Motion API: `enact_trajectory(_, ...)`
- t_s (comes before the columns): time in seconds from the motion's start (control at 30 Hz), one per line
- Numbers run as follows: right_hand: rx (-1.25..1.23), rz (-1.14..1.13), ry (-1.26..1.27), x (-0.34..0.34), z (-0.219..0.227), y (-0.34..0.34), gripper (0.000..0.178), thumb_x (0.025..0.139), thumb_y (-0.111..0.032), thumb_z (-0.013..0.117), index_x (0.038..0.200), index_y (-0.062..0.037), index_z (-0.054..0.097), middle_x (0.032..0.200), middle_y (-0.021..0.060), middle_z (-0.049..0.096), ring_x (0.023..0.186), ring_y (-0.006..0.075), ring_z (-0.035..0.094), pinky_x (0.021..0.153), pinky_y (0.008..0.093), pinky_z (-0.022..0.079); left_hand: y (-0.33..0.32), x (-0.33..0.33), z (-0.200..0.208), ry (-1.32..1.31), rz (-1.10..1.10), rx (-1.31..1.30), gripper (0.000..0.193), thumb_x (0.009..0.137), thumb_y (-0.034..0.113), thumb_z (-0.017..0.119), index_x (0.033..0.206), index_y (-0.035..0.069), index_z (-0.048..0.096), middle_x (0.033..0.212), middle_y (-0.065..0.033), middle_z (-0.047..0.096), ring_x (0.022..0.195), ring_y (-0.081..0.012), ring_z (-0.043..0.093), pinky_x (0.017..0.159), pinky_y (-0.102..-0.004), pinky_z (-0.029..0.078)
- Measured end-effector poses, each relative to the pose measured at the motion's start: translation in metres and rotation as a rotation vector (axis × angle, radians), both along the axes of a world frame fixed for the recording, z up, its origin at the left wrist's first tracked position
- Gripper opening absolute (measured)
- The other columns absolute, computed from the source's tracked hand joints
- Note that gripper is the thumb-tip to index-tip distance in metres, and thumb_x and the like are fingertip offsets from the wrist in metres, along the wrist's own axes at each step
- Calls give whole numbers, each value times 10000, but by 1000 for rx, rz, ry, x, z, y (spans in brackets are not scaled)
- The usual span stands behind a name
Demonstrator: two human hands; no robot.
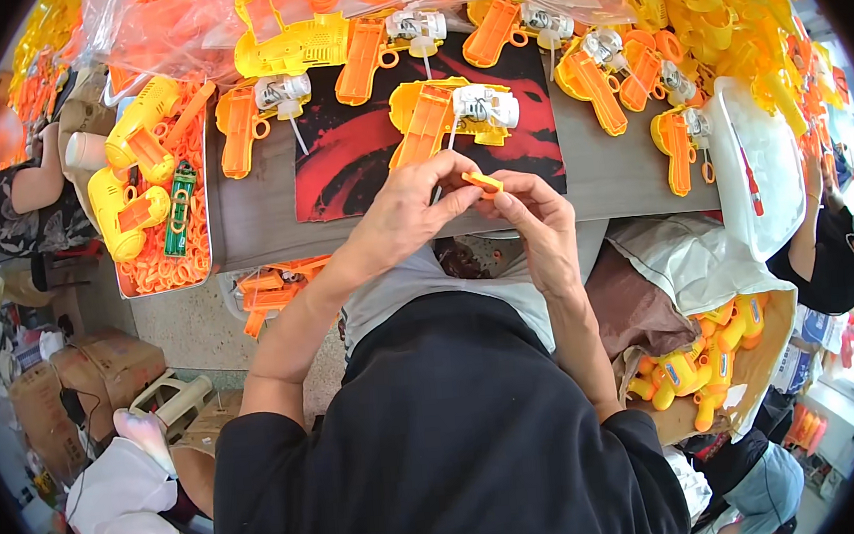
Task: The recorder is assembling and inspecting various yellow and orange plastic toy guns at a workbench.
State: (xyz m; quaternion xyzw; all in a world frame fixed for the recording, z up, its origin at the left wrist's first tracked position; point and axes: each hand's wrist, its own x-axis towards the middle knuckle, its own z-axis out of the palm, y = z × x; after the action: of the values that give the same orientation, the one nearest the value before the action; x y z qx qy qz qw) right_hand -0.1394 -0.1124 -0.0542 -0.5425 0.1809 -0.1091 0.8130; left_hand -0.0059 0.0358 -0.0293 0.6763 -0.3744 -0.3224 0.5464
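Note:
My left hand [408, 211] and my right hand [542, 220] meet over the near edge of the mat. Both pinch a small orange plastic piece [483, 181] between thumb and fingers. Just beyond them, on the red and black mat [334, 174], lies a yellow toy gun half-shell [490, 134]. An orange handle part [426, 124] and a clear-and-white mechanism [487, 108] sit in that shell. My left fingers partly cover the lower end of the handle part.
Several orange handle assemblies [589, 89] line the far side of the table. A bin of orange rings [162, 273] stands left, a white tray with a red screwdriver [749, 181] right. Yellow shells [703, 14] heap at the far right; a box of yellow toy guns [691, 372] stands lower right.

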Motion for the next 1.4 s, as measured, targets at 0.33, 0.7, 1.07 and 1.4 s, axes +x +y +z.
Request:
enact_trajectory(0.33, -1508, -215, 66, 4, -21, -29, 162, 787, -73, 754, 929, -61, 677, 1058, 49, 672, 994, 256, 604, 851, 389, 457, -33, -3, -29, -1153, 447, 416, 611, 694, 559, 804, 1034, 101, 584, 1097, -67, 488, 990, -260, 480, 840, -417, 365)
enact_trajectory(0.7, -1363, -396, -99, 4, -20, -14, 251, 755, -60, 783, 984, -82, 685, 1031, 21, 705, 940, 215, 621, 848, 352, 421, -32, 21, -16, -1074, 518, 219, 245, 739, 184, 753, 936, 101, 631, 1139, -70, 541, 1052, -277, 517, 869, -435, 390)
enact_trajectory(1.07, -1567, -416, -173, 67, -33, 13, 326, 783, -149, 781, 1099, -132, 700, 1063, -29, 677, 1006, 208, 586, 892, 394, 394, -21, 65, -35, -924, 230, 47, 315, 870, 73, 672, 1151, -10, 558, 1138, -121, 605, 1142, -311, 573, 993, -419, 457)
enact_trajectory(1.4, -1694, -220, -187, 64, -25, -5, 332, 778, -121, 714, 1109, -148, 714, 1062, -32, 634, 1007, 204, 568, 899, 396, 393, -26, 73, -35, -858, 236, 73, 296, 862, 246, 747, 933, 25, 565, 1040, -96, 569, 1017, -308, 555, 903, -418, 454)
